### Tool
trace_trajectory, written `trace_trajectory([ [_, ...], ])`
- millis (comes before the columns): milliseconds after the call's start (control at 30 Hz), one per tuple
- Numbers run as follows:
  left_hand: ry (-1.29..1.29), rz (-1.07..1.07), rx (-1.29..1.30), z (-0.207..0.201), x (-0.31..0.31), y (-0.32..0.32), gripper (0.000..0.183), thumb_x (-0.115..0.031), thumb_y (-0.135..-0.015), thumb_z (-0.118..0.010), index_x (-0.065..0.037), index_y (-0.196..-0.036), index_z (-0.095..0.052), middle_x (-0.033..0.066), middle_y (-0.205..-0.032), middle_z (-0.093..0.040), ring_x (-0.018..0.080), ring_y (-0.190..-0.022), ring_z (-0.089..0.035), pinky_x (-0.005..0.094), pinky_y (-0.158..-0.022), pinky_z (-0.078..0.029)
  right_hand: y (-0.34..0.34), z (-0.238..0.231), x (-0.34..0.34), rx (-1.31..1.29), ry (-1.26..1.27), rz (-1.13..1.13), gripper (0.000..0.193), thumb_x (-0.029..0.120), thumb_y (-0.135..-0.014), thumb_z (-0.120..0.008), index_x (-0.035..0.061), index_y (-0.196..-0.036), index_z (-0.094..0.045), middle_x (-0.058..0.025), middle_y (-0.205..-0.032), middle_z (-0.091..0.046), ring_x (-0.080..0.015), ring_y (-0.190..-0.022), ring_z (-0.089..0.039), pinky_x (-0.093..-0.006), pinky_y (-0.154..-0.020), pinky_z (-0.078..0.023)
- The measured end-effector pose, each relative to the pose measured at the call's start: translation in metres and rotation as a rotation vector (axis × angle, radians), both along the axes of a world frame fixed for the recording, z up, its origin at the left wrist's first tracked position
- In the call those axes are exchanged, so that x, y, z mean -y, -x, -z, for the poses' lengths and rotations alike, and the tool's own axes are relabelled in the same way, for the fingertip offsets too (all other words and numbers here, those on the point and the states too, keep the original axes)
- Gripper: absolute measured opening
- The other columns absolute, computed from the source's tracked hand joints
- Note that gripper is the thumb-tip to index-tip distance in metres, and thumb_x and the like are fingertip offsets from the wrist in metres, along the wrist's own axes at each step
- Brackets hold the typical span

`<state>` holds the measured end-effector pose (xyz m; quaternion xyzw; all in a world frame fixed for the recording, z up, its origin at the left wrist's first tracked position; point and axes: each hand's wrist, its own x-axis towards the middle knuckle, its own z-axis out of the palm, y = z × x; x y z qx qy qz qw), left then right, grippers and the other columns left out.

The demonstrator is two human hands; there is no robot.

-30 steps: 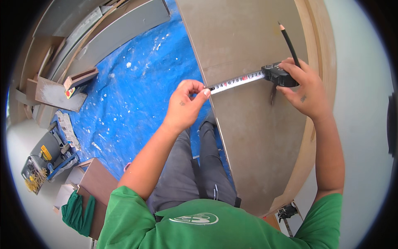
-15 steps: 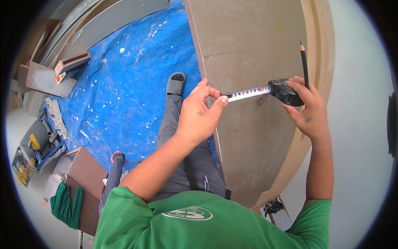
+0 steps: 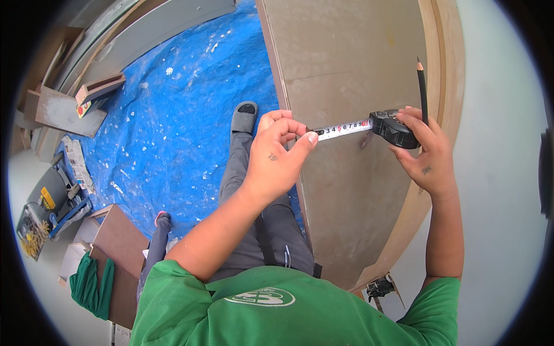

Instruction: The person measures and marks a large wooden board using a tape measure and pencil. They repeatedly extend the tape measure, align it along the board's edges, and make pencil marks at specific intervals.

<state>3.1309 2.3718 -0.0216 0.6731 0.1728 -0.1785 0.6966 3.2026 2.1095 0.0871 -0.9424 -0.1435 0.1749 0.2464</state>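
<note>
My left hand [image 3: 276, 157] pinches the end of a tape measure's white blade [image 3: 345, 129] between thumb and fingers. A short length of blade runs to the black tape measure case [image 3: 395, 129], which my right hand [image 3: 428, 155] grips on its right side. A black pencil [image 3: 423, 92] sticks up from between my right fingers, its bare wooden tip pointing away from me. Both hands are over a brownish-grey board [image 3: 346, 196], with the left one near its left edge. Whether the blade touches the board I cannot tell.
A blue sheet [image 3: 190, 115] spotted with white covers the floor on the left. Wooden boxes [image 3: 104, 89] and planks stand at the far left. A grey bag [image 3: 49, 193], a brown panel [image 3: 120, 239] and green cloth [image 3: 86, 285] are nearer. A pale wall [image 3: 502, 173] stands right.
The tape measure case has shifted slightly left with my right hand and the pencil, so a little less blade shows. My left hand keeps its pinch on the blade's end.
</note>
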Motion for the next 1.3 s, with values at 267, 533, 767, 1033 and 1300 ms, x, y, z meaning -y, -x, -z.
trace_trajectory([
  [267,-0.006,0.016,-0.138,0.006,-0.004,-0.021,0.025,-0.018,-0.089,-0.074,0.004,-0.098,-0.067,0.0079,-0.094,-0.065,0.0131,-0.083,-0.064,0.0269,-0.075,-0.053,-0.009,0.004,-0.009,0.015,0.090,-0.037,0.048,0.001,-0.069,-0.082,0.0020,-0.113,-0.064,-0.0097,-0.113,-0.065,-0.0310,-0.097,-0.065,-0.0380,-0.081,-0.055],
  [533,-0.053,0.001,-0.170,0.020,-0.015,-0.015,0.023,-0.016,-0.093,-0.074,0.003,-0.102,-0.066,0.0039,-0.089,-0.068,0.0080,-0.080,-0.062,0.0227,-0.073,-0.050,-0.016,0.007,-0.025,-0.015,0.146,-0.054,0.045,0.004,-0.070,-0.083,0.0050,-0.111,-0.065,-0.0077,-0.109,-0.064,-0.0284,-0.096,-0.066,-0.0375,-0.077,-0.054],
  [767,-0.095,-0.010,-0.106,0.025,-0.021,-0.023,0.023,-0.017,-0.096,-0.070,0.004,-0.105,-0.062,0.0061,-0.089,-0.068,0.0101,-0.076,-0.066,0.0246,-0.069,-0.055,-0.016,0.018,-0.029,0.063,0.116,-0.071,0.045,0.004,-0.069,-0.083,0.0065,-0.110,-0.065,-0.0061,-0.107,-0.064,-0.0279,-0.094,-0.065,-0.0377,-0.076,-0.054],
  [1033,-0.015,-0.136,-0.093,0.021,-0.019,-0.038,0.026,-0.019,-0.098,-0.068,0.005,-0.106,-0.060,0.0101,-0.091,-0.067,0.0139,-0.072,-0.068,0.0292,-0.063,-0.058,-0.029,0.023,-0.038,0.111,0.117,-0.086,0.041,0.005,-0.068,-0.083,0.0063,-0.106,-0.066,-0.0069,-0.104,-0.065,-0.0284,-0.096,-0.064,-0.0393,-0.077,-0.054],
  [1300,0.029,-0.126,-0.142,0.036,-0.020,-0.047,0.024,-0.019,-0.099,-0.066,0.003,-0.106,-0.059,0.0079,-0.084,-0.066,0.0129,-0.067,-0.064,0.0273,-0.059,-0.055,-0.044,0.034,-0.036,0.110,0.173,-0.106,0.041,0.007,-0.071,-0.083,0.0064,-0.108,-0.066,-0.0073,-0.105,-0.064,-0.0287,-0.099,-0.063,-0.0394,-0.080,-0.054],
])
